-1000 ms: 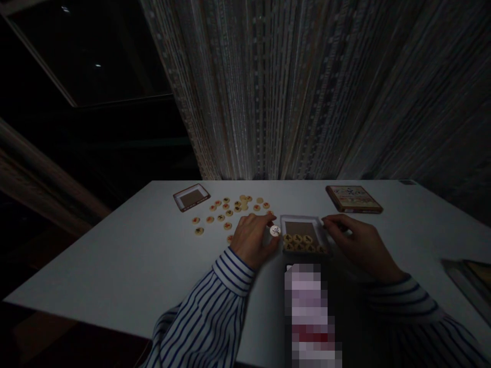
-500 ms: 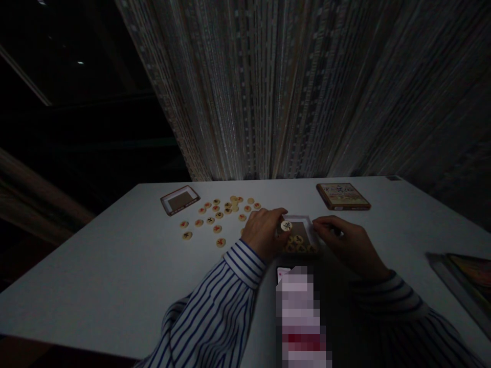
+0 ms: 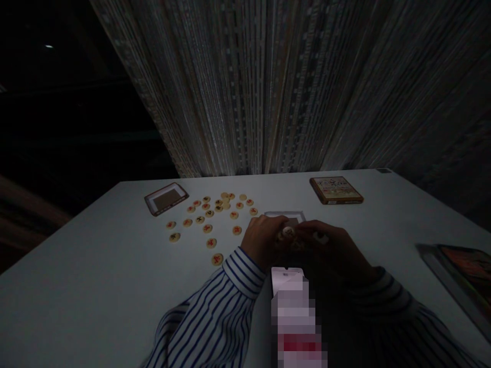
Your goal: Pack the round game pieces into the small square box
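A round Chinese chess piece (image 3: 288,232) is held between my two hands, over an open box half (image 3: 284,213) with a pale rim. My left hand (image 3: 261,239) curls around the piece from the left, its fingers closed. From the right, the closed fingertips of my right hand (image 3: 333,246) meet the edge of the same piece. Other pieces lie in the box beneath, mostly covered by my hands and dim in shadow. Left of the box, several loose pieces (image 3: 209,213) with red or black characters are scattered over the white table (image 3: 115,266).
Another open box half (image 3: 166,199) lies at the back left. A flat printed box (image 3: 336,190) is at the back right. A lit phone (image 3: 286,274), partly pixelated, sits just in front of my hands. Something flat and colourful (image 3: 466,271) lies at the right edge.
My right hand has moved left, and its fingertips now meet the piece in my left hand. The head view has shifted slightly, uncovering another loose piece beside my left cuff.
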Motion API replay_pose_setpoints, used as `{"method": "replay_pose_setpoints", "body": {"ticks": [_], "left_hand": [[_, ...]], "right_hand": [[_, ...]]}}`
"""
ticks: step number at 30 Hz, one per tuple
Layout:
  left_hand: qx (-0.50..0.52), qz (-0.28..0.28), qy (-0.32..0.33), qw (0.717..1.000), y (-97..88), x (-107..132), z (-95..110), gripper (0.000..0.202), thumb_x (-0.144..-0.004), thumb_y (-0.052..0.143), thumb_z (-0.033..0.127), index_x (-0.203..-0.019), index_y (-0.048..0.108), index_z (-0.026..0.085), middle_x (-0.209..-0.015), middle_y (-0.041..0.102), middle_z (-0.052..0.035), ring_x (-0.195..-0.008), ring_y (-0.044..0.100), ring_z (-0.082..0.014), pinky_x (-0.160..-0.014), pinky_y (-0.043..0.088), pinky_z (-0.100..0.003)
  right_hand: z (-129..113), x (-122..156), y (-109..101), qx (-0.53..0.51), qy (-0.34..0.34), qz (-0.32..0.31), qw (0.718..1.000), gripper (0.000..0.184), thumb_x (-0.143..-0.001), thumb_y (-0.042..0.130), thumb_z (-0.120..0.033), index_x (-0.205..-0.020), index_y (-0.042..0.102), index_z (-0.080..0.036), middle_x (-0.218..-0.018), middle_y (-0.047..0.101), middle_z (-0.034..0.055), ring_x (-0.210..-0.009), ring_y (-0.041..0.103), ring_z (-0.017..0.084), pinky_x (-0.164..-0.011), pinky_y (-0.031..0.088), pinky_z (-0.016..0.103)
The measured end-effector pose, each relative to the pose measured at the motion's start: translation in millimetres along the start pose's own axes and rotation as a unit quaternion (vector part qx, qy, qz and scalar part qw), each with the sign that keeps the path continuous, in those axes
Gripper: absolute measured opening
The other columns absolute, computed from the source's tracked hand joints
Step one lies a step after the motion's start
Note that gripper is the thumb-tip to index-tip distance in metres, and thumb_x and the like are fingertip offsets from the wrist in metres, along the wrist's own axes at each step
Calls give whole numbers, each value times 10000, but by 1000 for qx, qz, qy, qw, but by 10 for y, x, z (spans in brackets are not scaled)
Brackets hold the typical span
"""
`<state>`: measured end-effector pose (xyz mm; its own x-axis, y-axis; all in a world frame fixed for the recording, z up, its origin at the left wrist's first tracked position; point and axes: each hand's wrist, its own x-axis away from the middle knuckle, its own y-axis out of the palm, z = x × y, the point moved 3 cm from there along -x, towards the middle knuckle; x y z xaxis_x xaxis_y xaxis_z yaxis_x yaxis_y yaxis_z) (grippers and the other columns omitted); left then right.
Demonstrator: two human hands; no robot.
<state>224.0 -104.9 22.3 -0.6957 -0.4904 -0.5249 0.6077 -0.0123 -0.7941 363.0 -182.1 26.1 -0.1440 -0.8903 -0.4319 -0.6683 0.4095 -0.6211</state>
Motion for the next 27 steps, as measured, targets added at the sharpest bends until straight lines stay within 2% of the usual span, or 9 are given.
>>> {"method": "replay_pose_setpoints", "body": {"ticks": [3, 7, 11, 14, 17, 22, 27], "left_hand": [[6, 17, 13, 1000, 13, 0, 13, 255, -800, 506, 366, -971, 575, 190, -749, 633, -42, -720, 568, -196, -635, 417, -337], [9, 19, 22, 1000, 25, -6, 32, 223, -791, 512, 382, -885, 598, 200, -732, 634, -40, -707, 574, -191, -607, 420, -324], [27, 35, 19, 999, 35, 18, 15, 232, -752, 576, 351, -924, 596, 197, -778, 648, -53, -737, 579, -204, -622, 446, -344], [74, 64, 6, 995, 34, 58, -22, 281, -726, 620, 304, -975, 583, 180, -834, 656, -65, -781, 580, -205, -668, 474, -362], [150, 71, -26, 986, 26, 84, -48, 195, -766, 585, 243, -945, 596, 170, -858, 661, -66, -807, 590, -181, -704, 493, -343], [281, 46, -131, 950, 27, 68, -35, 139, -769, 582, 198, -892, 639, 169, -853, 682, -56, -780, 619, -151, -706, 512, -305], [427, 22, -205, 880, 75, 35, -13, 84, -712, 630, 201, -775, 675, 169, -768, 702, -29, -733, 642, -145, -691, 523, -279]], "right_hand": [[-21, -1, 14, -20, 10, -15, 1000, 194, -773, 550, -327, -884, 629, -189, -832, 699, 52, -730, 647, 167, -630, 529, 300], [-26, -7, 14, -39, 21, -23, 999, 187, -768, 553, -330, -853, 640, -187, -807, 703, 40, -671, 641, 152, -588, 525, 286], [-18, -17, 9, -56, 33, -32, 997, 176, -774, 551, -325, -848, 647, -197, -808, 705, 30, -702, 643, 152, -615, 525, 284], [8, -18, -1, -55, 43, -34, 997, 182, -774, 558, -328, -855, 653, -195, -817, 705, 34, -712, 643, 155, -611, 523, 281], [27, -14, -13, -42, 41, -27, 998, 187, -774, 561, -330, -853, 661, -193, -802, 706, 34, -699, 642, 159, -600, 520, 284], [8, -10, -11, -63, 19, -16, 998, 215, -779, 552, -367, -851, 672, -203, -803, 711, 32, -702, 651, 159, -598, 530, 276], [-9, 0, -9, -70, 10, -8, 997, 201, -776, 567, -359, -856, 673, -207, -811, 710, 33, -706, 651, 156, -604, 533, 270]]}}
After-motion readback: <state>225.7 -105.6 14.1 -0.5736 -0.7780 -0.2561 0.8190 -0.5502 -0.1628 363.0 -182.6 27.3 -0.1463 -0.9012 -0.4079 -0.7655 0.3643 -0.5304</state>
